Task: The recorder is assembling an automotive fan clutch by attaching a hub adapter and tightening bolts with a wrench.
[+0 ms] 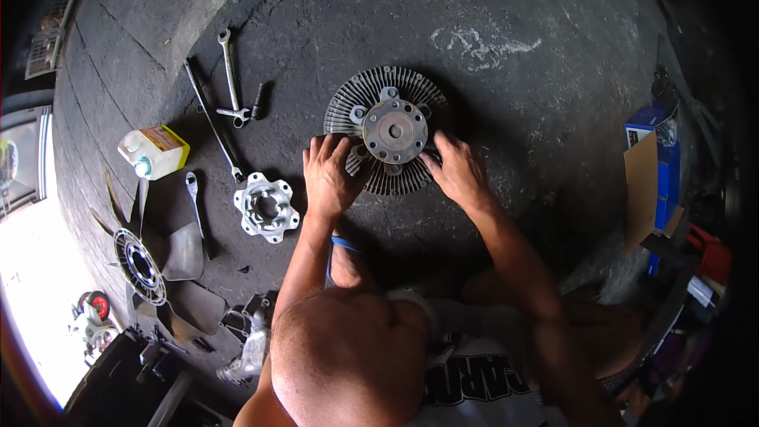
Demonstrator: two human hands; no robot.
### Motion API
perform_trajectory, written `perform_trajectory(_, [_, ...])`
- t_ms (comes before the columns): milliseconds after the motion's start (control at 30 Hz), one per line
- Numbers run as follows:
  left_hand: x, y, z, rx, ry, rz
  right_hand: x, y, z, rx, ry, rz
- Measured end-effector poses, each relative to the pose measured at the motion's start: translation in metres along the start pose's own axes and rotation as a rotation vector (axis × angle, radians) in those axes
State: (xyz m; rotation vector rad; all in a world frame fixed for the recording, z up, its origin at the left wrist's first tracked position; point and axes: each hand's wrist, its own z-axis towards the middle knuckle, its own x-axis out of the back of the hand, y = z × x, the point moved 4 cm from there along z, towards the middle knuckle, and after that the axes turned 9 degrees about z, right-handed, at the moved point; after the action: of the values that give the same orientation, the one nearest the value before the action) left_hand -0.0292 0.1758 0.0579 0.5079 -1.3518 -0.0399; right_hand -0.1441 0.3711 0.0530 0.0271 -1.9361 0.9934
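A round finned fan clutch (394,130) lies on the dark floor, with a bolt-hole flange on top and cooling fins fanning out around it. My left hand (328,172) grips its lower left rim, fingers curled over the fins. At the lower right, my right hand (457,168) holds the opposite edge, thumb and fingers bent against it. The undersides of both grips are hidden. Left of my left forearm sits a silver lobed hub (267,208) with bolts around its central opening.
Farther left are a combination wrench (229,67), a long-handled bar (210,115), a dark socket (258,101), a ratchet (197,209) and a white-and-yellow jug (156,152). A bladed fan (141,266) and a metal housing (254,338) lie nearer. An opened blue box (668,170) stands at right.
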Motion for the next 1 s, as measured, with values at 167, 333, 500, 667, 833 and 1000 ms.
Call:
perform_trajectory(167, [-0.008, -0.013, -0.007, 0.056, -0.062, -0.015, 0.0, -0.01, -0.002, -0.048, -0.032, -0.074])
perform_trajectory(333, [-0.008, -0.008, -0.005, 0.106, -0.015, -0.08, 0.002, -0.012, 0.001, -0.075, -0.045, -0.172])
perform_trajectory(500, [-0.006, -0.014, -0.003, 0.02, -0.037, -0.048, -0.006, -0.001, 0.002, -0.062, -0.081, -0.182])
perform_trajectory(667, [-0.005, -0.009, 0.0, 0.039, -0.011, 0.006, -0.007, -0.004, 0.002, -0.015, -0.07, -0.313])
perform_trajectory(833, [-0.01, -0.007, 0.001, -0.026, -0.007, 0.017, -0.007, -0.005, 0.003, 0.023, -0.076, -0.327])
perform_trajectory(1000, [-0.014, -0.007, 0.0, -0.053, -0.035, 0.025, -0.013, 0.0, 0.003, 0.149, -0.035, -0.333])
